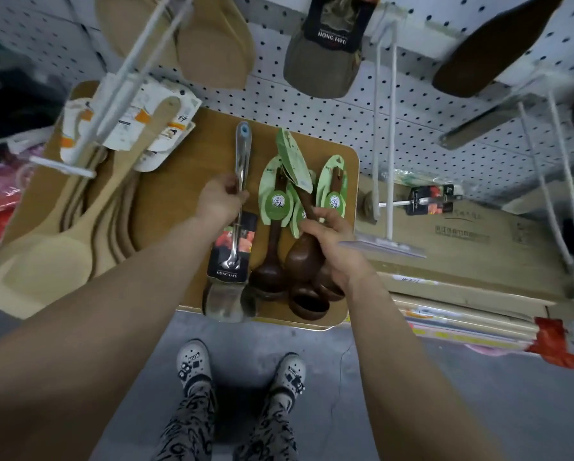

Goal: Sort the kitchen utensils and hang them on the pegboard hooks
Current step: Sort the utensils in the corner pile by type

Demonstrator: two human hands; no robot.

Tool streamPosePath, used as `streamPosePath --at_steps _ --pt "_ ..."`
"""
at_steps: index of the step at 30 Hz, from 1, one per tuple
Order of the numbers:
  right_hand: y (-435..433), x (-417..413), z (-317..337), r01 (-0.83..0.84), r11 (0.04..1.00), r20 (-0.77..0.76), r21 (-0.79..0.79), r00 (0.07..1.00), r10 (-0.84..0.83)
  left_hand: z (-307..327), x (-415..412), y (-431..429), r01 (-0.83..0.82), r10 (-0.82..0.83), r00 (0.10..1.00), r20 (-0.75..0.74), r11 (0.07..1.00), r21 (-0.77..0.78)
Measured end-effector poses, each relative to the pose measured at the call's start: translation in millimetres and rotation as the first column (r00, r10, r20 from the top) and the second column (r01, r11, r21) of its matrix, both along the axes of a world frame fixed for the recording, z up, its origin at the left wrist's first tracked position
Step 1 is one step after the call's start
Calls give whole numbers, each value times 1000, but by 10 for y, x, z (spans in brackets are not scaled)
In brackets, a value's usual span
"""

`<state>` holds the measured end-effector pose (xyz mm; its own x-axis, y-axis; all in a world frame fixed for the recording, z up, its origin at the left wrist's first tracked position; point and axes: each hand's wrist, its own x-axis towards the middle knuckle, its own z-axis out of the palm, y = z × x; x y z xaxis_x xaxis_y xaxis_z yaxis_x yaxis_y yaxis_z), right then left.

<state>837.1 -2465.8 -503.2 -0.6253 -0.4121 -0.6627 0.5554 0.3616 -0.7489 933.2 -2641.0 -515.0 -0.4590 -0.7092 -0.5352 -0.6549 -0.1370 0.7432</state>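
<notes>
Steel fills the left hand (220, 199): its fingers are curled round the handle of a metal spatula (243, 154), about halfway along. The spatula runs near to far. Its blue-plugged hanging end points far, toward the pegboard (312, 104), and its broad shiny blade reaches the near edge of the table (347, 161). A black printed card sleeve (231, 252) wraps the neck just near of the hand.

The right hand (330, 242) is closed round a dark brown wooden ladle (300, 261), gripping where the handle meets the bowl. The ladle slants from the round, glossy bowl at the near end to a handle pointing far and a little left. A green leaf-shaped card tag (294, 158) is fixed to the far tip. Whether it is clear of the table cannot be told.

Under and beside it lie more brown ladles (267, 277) with the same green tags, bowls near, handles far, on the right half of the table.

On the left of the table lies a fanned stack of pale wooden paddles (46, 261), blades near and carded handles far. White wire hooks (384, 128) stick out from the pegboard, some carrying pale and dark utensils. Cardboard boxes (462, 244) sit to the right of the table.
</notes>
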Motion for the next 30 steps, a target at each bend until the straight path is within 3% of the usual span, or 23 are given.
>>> streamPosePath --at_steps 4,7,10,13,15,22,30 --pt "29 -10 -1 97 995 84 -27 992 -94 112 51 122 29 -31 996 -78 999 -28" --pt "34 -8 -112 79 995 62 64 995 -83 145 125 250 63 -64 990 -124 998 -13" --pt "10 23 -249 -63 956 -72 286 994 87 150 177 419 124 -118 983 -144 992 34" --pt "4 65 -213 -188 792 -291 581 861 417 134 216 575 196 -189 972 -137 980 41" --pt "31 65 -152 -166 760 -358 628 806 472 128 235 650 218 -210 968 -137 975 51" --pt "134 88 -18 -87 863 -402 497 858 319 255 293 787 187 -174 971 -162 980 69" --pt "347 419 459 -285 903 -410 322 817 404 707 577 1042 37 -35 978 -203 999 8"
